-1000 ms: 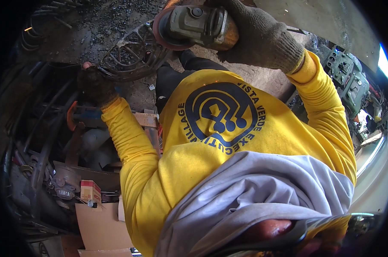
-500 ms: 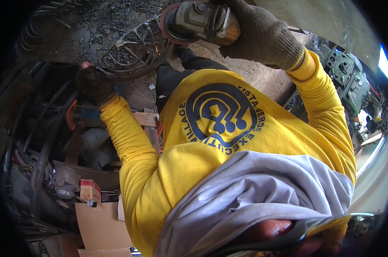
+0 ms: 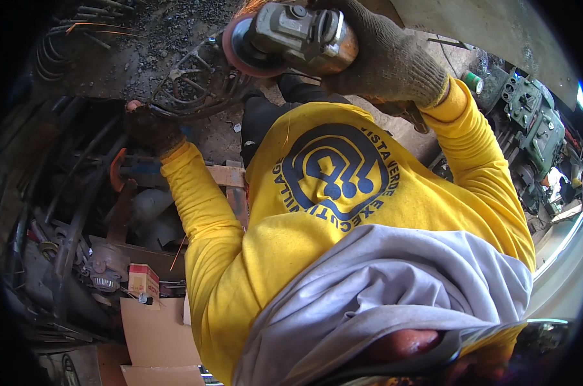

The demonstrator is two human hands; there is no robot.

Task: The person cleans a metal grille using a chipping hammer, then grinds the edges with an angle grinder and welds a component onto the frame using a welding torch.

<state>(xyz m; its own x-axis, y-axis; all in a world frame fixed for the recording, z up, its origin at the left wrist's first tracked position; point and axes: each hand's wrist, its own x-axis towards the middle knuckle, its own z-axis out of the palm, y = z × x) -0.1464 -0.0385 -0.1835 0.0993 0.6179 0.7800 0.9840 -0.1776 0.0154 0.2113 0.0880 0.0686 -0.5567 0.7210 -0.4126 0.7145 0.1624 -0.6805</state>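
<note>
My right hand point(image 3: 391, 58), in a brown knit glove, is wrapped round an angle grinder point(image 3: 298, 32). The grinder's reddish disc point(image 3: 256, 48) rests at the upper edge of a round openwork piece of bent metal rods point(image 3: 191, 90). Orange sparks point(image 3: 246, 8) spray up beside the disc. In a dark glove with a bare fingertip showing, my left hand point(image 3: 151, 128) is closed on the near left side of the metalwork. Shadow hides most of its fingers. Both arms wear yellow sleeves.
Dark metal bars point(image 3: 47, 186) and an orange-handled tool point(image 3: 117, 170) crowd the left. A small red and white box point(image 3: 143, 280) stands by brown cardboard point(image 3: 159, 334). Green machinery point(image 3: 529, 119) and a green can point(image 3: 473, 82) are at right. Coiled rods point(image 3: 50, 61) lie far left.
The grinder has shifted slightly left, turning its disc more into view. More sparks fly, with streaks at far left and near my left arm. My left hand has moved slightly right.
</note>
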